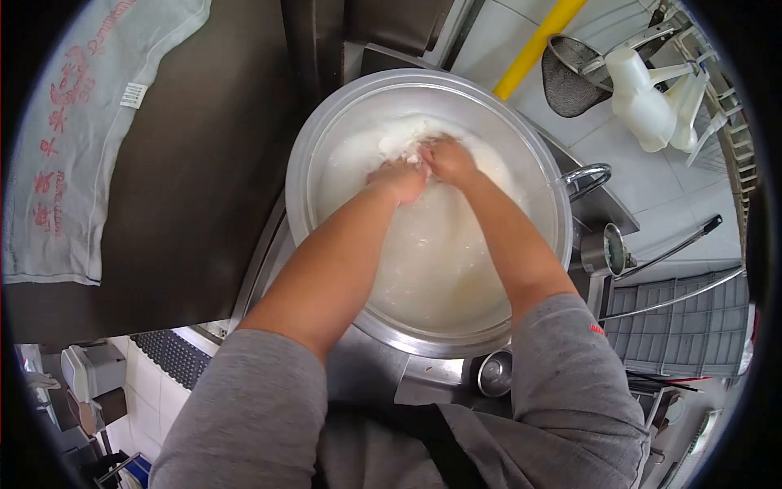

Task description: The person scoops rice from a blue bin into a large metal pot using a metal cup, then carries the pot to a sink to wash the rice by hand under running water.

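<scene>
A large round metal basin (303,187) holds cloudy, milky water (432,244). At its far side a pale heap of white rice (405,137) breaks the surface, though the single grains are hard to make out. My left hand (397,181) is in this heap with the fingers curled inward around some of it. Close beside it, almost touching, my right hand (446,155) is also closed in the rice. The fingertips of both hands are partly hidden by the white mass and water.
A metal handle (588,181) sticks out on the basin's right. A small metal pot (603,249) and a metal cup (495,373) stand nearby. A mesh strainer (568,77) and white plastic scoops (643,98) hang at upper right. A printed cloth (65,163) lies on the dark surface at left.
</scene>
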The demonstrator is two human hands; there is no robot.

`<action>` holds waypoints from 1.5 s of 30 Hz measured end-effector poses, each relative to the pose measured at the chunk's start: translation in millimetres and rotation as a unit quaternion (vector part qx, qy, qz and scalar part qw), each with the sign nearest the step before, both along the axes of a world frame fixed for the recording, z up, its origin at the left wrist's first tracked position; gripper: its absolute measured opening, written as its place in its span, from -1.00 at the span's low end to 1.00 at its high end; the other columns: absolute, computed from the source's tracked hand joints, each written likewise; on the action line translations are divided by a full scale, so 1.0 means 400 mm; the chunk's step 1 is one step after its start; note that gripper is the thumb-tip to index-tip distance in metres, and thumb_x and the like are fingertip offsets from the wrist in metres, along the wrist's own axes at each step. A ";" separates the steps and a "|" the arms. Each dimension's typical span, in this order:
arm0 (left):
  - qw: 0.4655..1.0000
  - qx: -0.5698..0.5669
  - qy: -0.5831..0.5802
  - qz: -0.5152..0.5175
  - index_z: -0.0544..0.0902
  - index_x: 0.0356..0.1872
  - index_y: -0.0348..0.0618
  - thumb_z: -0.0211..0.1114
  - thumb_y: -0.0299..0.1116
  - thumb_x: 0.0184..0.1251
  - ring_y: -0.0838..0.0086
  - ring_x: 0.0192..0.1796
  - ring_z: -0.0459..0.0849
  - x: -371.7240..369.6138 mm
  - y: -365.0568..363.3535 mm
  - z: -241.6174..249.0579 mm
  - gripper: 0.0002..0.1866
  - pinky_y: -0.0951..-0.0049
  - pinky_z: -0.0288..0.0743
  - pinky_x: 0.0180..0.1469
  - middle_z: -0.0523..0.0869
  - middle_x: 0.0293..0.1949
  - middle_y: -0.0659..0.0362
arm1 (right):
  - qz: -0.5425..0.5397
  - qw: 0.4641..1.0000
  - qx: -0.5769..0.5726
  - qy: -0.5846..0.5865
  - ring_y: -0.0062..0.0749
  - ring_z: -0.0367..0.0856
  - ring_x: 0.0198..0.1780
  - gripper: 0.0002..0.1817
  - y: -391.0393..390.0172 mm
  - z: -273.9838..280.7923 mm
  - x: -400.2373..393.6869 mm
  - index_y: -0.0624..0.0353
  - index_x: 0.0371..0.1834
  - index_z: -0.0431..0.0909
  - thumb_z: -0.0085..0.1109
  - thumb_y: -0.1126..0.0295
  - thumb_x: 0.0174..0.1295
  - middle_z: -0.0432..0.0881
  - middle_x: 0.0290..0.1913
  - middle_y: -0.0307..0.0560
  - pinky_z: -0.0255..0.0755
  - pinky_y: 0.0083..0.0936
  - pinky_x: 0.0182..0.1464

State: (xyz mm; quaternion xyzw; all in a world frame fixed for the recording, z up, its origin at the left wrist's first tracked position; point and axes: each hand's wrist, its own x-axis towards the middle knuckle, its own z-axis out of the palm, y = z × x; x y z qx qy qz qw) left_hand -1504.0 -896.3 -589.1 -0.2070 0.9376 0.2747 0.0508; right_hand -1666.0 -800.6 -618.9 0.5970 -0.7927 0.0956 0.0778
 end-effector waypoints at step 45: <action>0.713 0.672 0.093 0.179 0.32 0.32 -0.10 -0.07 0.23 0.37 0.26 0.15 0.47 0.023 0.109 0.104 -0.30 0.29 0.34 0.21 0.49 0.19 0.01 | -0.230 0.485 -0.450 -0.714 -0.20 0.49 0.09 -0.55 0.006 0.095 0.346 0.16 0.19 0.36 -0.34 0.13 0.46 0.53 0.09 0.01 0.41 -0.27 0.07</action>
